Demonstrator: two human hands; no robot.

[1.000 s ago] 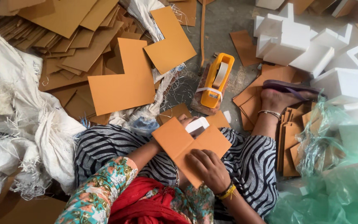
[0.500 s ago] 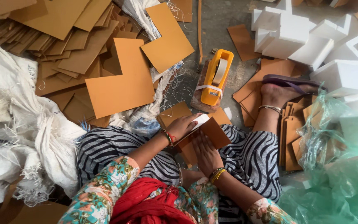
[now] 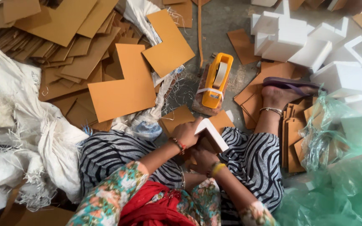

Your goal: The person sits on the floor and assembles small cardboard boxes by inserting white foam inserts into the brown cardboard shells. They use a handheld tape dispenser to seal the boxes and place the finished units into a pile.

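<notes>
The right hand (image 3: pixel 204 161) is mostly hidden beneath the white L-shaped foam corner (image 3: pixel 212 133), so its grip cannot be told. The left hand (image 3: pixel 188 133) curls its fingers over that corner's near end, pressing it. The piece lies between both hands, above the lap, with the yellow tape dispenser (image 3: pixel 216 81) just beyond.

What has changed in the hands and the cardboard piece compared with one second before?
The cardboard piece was folded from flat around the white foam corner. The left hand moved up onto it; the right hand stayed beneath. The yellow tape dispenser and cardboard stacks did not move.
</notes>
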